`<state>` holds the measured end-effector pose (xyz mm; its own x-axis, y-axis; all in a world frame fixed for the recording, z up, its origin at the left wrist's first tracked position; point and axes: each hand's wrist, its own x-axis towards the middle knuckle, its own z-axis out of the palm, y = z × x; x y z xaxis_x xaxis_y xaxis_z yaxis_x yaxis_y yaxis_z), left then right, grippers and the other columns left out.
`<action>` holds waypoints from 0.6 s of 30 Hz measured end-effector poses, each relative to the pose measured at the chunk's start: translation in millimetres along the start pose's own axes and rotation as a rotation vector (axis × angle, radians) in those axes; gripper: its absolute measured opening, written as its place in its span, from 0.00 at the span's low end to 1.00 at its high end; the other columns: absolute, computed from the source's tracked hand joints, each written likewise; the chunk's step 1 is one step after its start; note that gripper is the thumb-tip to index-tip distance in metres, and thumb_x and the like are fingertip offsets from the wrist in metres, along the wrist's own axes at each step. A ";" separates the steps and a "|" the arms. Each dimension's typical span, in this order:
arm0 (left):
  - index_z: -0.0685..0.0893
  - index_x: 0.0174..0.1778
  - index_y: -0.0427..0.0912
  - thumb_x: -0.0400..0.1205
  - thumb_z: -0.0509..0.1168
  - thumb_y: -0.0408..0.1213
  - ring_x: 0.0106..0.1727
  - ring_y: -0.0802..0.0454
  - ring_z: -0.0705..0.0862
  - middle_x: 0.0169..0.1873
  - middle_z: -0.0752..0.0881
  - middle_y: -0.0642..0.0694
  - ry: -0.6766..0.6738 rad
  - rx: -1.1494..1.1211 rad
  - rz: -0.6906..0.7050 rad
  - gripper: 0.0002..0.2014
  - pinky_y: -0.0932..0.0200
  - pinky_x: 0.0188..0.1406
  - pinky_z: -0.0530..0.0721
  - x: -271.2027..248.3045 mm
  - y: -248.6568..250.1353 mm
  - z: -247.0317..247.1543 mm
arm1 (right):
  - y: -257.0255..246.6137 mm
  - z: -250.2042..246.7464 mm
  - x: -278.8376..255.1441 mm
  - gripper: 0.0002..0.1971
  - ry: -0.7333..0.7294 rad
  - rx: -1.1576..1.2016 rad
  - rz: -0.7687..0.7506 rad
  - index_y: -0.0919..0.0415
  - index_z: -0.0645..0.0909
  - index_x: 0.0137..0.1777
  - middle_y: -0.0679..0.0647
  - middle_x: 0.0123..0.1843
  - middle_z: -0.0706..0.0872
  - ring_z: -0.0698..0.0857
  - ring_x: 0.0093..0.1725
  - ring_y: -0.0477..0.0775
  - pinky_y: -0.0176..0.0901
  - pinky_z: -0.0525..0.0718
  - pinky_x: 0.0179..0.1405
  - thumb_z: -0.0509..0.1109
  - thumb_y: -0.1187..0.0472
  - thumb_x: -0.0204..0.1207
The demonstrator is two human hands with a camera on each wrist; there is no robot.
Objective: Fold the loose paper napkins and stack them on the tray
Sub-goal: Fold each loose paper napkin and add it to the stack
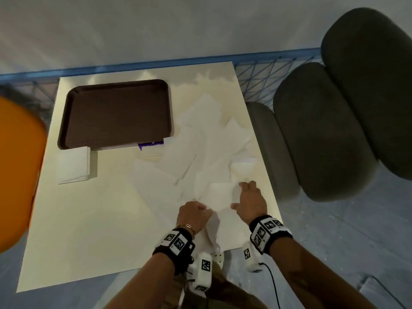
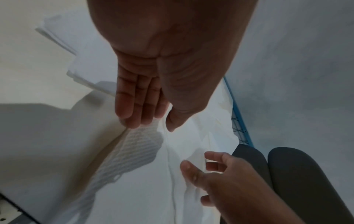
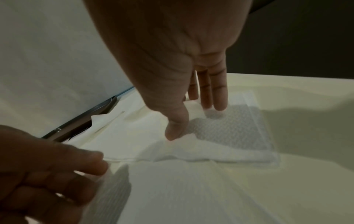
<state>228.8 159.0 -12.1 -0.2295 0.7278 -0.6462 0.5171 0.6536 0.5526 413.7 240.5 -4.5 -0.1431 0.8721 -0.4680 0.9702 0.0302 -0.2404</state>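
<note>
On the pale desk [image 1: 89, 219], the napkin [image 1: 219, 197] lies at the near edge between both hands; left hand [image 1: 192, 214] pinches its corner, right hand [image 1: 252, 199] rests flat, fingers straight.

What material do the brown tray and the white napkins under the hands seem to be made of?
Brown tray: probably moulded plastic, matte with a slight sheen; one piece, rounded corners, raised rim.
White napkins: thin embossed paper tissue; the right wrist view shows a dotted texture, soft creases and slightly see-through edges.

Embossed paper napkins [image 1: 207, 157]; glossy table [image 1: 89, 219]; matt tray [image 1: 116, 112].
</note>
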 end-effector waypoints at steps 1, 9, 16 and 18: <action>0.91 0.49 0.44 0.77 0.75 0.54 0.56 0.46 0.88 0.48 0.91 0.48 0.013 -0.002 -0.031 0.16 0.60 0.54 0.82 -1.0 -0.4 2.4 | 0.8 -2.4 2.7 0.41 -0.010 -0.024 -0.016 0.58 0.66 0.85 0.58 0.78 0.71 0.76 0.76 0.61 0.51 0.81 0.73 0.82 0.49 0.78; 0.79 0.62 0.53 0.73 0.80 0.47 0.53 0.51 0.87 0.52 0.86 0.54 0.091 0.083 -0.051 0.24 0.52 0.57 0.87 -7.3 -9.3 14.9 | 0.0 -23.6 14.3 0.38 -0.144 -0.168 -0.076 0.53 0.79 0.68 0.54 0.67 0.81 0.80 0.70 0.61 0.54 0.77 0.73 0.87 0.35 0.64; 0.80 0.61 0.52 0.73 0.81 0.48 0.57 0.48 0.86 0.55 0.85 0.53 0.108 0.072 -0.065 0.24 0.54 0.56 0.84 -13.4 -9.6 12.9 | 6.8 -34.8 6.5 0.25 -0.311 0.436 0.017 0.55 0.83 0.59 0.51 0.62 0.89 0.88 0.62 0.55 0.51 0.87 0.66 0.91 0.52 0.67; 0.81 0.60 0.53 0.74 0.80 0.48 0.57 0.49 0.86 0.55 0.85 0.54 0.101 0.057 -0.076 0.22 0.56 0.55 0.83 -16.9 -9.3 10.8 | 11.4 -42.4 2.0 0.23 -0.357 0.639 0.039 0.58 0.87 0.59 0.54 0.60 0.92 0.91 0.58 0.54 0.48 0.90 0.61 0.90 0.55 0.69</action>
<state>236.8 138.4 -12.0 -0.3503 0.6954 -0.6275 0.5404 0.6972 0.4709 432.8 263.2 27.8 -0.2717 0.6511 -0.7087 0.6880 -0.3835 -0.6161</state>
